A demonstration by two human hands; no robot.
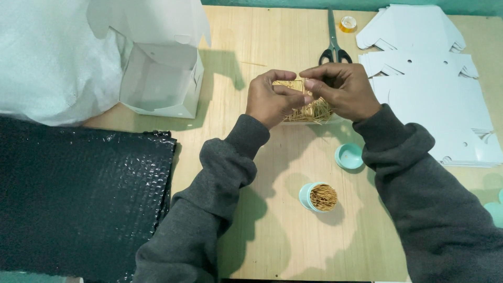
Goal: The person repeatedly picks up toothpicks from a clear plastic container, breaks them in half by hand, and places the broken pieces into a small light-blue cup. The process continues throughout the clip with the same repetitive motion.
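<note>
One small teal pot [318,197] near body, upright on worktop [272,246], already full of toothpicks. One teal lid [349,155] lies loose just beside, not on yet. Farther: left hand [272,99] and right hand [343,89] meet over heap of loose toothpicks [314,111]; fingers of both pinch one small bunch. Big heap left to sort. Far back: one pair of scissors [334,39], one tape roll [348,23], one open white box [163,78], stack of flat white card cut-outs [435,94], too many to count.
</note>
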